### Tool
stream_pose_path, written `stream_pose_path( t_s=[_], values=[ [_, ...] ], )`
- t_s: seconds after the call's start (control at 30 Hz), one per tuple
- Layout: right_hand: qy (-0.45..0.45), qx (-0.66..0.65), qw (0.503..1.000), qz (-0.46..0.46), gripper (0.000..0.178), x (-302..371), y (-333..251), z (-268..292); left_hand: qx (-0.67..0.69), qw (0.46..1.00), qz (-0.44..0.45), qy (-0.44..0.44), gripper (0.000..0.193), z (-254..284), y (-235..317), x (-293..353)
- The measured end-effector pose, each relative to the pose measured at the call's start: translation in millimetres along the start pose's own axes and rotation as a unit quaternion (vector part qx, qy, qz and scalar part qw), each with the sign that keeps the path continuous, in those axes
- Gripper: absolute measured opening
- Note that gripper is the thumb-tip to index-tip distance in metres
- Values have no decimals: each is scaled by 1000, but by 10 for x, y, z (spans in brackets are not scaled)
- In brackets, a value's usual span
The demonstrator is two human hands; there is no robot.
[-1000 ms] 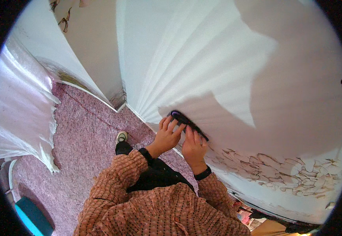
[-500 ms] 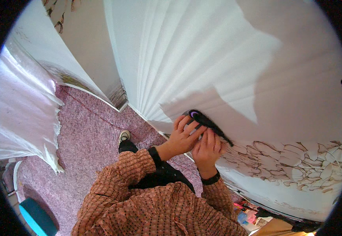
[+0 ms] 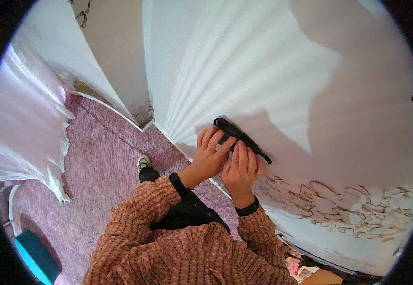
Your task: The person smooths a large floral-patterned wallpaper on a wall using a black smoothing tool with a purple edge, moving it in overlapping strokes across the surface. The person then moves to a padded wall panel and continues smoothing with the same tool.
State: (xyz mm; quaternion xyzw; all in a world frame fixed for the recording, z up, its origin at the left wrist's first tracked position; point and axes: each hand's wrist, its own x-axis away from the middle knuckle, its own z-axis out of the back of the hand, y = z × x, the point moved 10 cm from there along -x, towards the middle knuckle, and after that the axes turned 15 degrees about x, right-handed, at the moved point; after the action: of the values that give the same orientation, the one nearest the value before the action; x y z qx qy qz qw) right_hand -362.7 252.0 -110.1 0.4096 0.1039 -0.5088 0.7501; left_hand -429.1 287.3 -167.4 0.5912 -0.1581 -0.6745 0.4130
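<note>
The strip (image 3: 245, 137) lies on a slant in front of the white wall (image 3: 244, 61), its long axis running from a looped end at upper left to a thinner end at lower right; I cannot tell whether it touches the wall. Both hands grasp it, left hand (image 3: 209, 154) nearer the loop, right hand (image 3: 241, 175) nearer the thin end, their fingers hiding its near edge, with pinkish carpet (image 3: 97, 171), white cloth (image 3: 26, 123) and a teal block (image 3: 36, 256) off left. It is black, slender and fuzzy-looking.
</note>
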Motion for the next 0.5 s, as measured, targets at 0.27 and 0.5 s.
stream_pose_path(
  t_s=[0.27, 0.5],
  values=[
    [-111, -19, 984, 139, 29, 275, -633, -624, -34, 989, 88, -116, 57, -100, -696, 603],
    [-47, -4, 986, 162, 25, -435, -1143, -652, -43, 988, 148, -1, 59, 435, -1161, 164]
  ],
)
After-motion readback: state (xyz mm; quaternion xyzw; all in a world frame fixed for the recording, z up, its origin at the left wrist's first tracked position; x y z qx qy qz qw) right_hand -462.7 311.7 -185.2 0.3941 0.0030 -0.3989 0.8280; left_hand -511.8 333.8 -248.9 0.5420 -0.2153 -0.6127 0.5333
